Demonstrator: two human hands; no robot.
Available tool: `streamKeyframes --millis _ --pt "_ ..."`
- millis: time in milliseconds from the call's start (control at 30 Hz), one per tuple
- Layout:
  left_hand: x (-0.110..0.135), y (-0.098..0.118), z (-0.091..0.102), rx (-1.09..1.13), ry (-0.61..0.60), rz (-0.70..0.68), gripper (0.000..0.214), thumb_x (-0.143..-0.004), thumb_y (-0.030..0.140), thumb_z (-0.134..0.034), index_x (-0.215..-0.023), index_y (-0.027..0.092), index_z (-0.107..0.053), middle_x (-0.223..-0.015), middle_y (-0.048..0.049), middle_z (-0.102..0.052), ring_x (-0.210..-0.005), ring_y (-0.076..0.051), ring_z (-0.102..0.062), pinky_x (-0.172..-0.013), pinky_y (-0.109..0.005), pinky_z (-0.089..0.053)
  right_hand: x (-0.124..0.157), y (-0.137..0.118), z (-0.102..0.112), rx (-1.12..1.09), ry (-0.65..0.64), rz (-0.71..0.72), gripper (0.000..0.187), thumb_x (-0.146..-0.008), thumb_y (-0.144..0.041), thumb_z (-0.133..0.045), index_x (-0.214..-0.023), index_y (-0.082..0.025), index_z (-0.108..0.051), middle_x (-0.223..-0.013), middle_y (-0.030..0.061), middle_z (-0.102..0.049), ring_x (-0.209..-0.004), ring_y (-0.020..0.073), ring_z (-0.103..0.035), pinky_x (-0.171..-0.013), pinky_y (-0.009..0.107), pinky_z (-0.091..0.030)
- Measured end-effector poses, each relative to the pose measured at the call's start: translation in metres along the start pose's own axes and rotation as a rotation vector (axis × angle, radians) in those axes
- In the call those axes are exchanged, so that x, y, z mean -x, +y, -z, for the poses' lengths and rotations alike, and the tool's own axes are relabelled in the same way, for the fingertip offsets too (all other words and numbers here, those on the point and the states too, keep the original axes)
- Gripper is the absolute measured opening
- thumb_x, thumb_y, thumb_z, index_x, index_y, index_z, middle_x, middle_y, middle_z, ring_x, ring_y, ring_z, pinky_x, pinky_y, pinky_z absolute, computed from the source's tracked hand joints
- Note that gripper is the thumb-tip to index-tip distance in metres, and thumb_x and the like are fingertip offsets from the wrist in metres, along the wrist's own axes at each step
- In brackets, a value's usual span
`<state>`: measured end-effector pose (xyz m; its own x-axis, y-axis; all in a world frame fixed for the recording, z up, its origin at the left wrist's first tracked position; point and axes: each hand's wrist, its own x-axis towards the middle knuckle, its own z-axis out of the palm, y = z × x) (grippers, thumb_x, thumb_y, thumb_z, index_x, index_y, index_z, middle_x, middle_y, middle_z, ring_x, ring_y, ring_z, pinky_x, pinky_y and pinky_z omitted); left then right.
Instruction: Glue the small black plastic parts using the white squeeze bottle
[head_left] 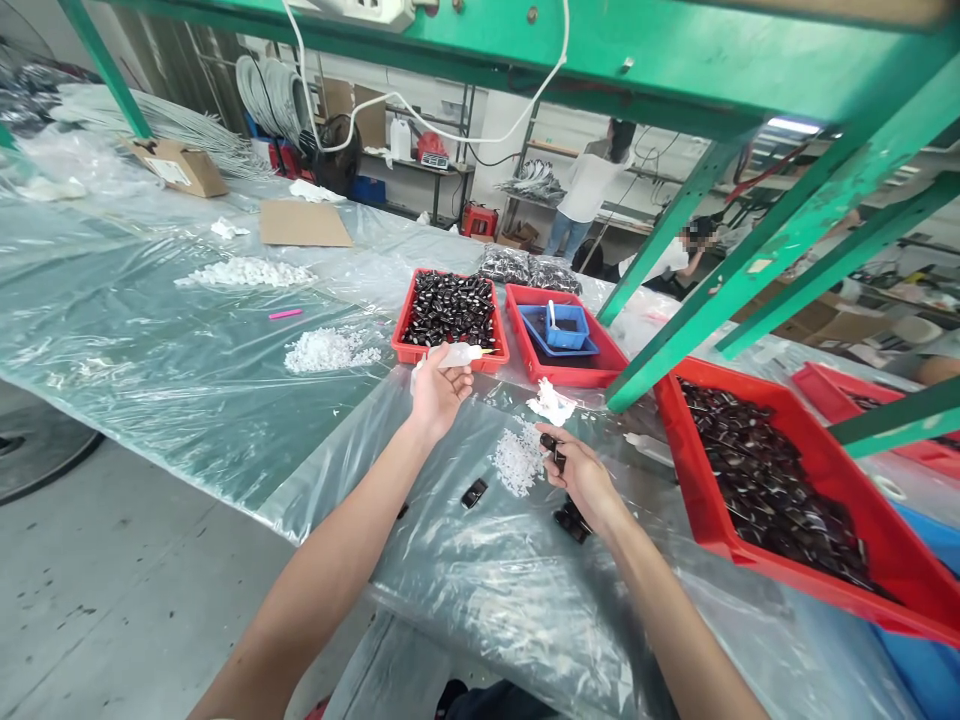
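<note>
My left hand (439, 388) is raised over the plastic-covered table (187, 340), fingers closed round a small translucent squeeze bottle (459, 354) with a thin yellowish tip pointing right. My right hand (577, 472) rests lower on the table, pinching a small black plastic part (553, 450). Just left of it lies a small heap of white pieces (516, 460). A loose black part (474, 493) lies near my left forearm, and more black parts (571, 522) sit under my right wrist.
Red trays of black parts stand ahead (450, 312) and at the right (780, 480); another red tray (559, 375) holds a blue box (566, 327). White piles (330, 350), cardboard (304, 223), and green frame posts (675, 300) are around. Other people work in the background.
</note>
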<state>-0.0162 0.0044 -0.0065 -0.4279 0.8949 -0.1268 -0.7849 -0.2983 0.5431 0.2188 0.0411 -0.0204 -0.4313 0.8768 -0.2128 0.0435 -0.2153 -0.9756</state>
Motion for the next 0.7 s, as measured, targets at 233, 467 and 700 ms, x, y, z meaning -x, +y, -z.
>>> streamKeyframes --millis 233,467,700 --pt "0.001 0.0 -0.001 0.007 0.004 0.006 0.032 -0.077 0.045 -0.074 -0.084 0.015 -0.066 -0.066 -0.0025 -0.062 -0.056 -0.012 -0.056 -0.054 -0.024 -0.04 -0.002 0.005 0.0 0.104 0.022 0.065 0.037 -0.065 -0.033 -0.053 -0.09 -0.016 -0.074 -0.07 0.0008 -0.057 -0.047 0.0084 -0.033 -0.044 0.022 -0.019" --pt "0.001 0.001 -0.002 0.009 0.007 0.005 0.031 -0.079 0.045 -0.072 -0.084 0.015 -0.067 -0.066 -0.0026 -0.061 -0.055 -0.011 -0.055 -0.054 -0.023 -0.04 -0.003 -0.003 -0.008 0.199 0.023 0.032 0.026 -0.069 -0.038 -0.055 -0.084 -0.02 -0.066 -0.069 -0.0012 -0.06 -0.046 0.0078 -0.033 -0.045 0.021 -0.019" --pt "0.002 0.002 -0.001 -0.003 -0.006 0.001 0.036 -0.076 0.046 -0.075 -0.088 0.013 -0.066 -0.065 -0.0012 -0.061 -0.056 -0.01 -0.056 -0.054 -0.021 -0.041 -0.004 -0.003 -0.004 0.134 0.006 -0.02 0.04 -0.07 -0.032 -0.056 -0.108 -0.022 -0.063 -0.078 -0.0005 -0.062 -0.052 0.0098 -0.042 -0.045 0.021 -0.022"
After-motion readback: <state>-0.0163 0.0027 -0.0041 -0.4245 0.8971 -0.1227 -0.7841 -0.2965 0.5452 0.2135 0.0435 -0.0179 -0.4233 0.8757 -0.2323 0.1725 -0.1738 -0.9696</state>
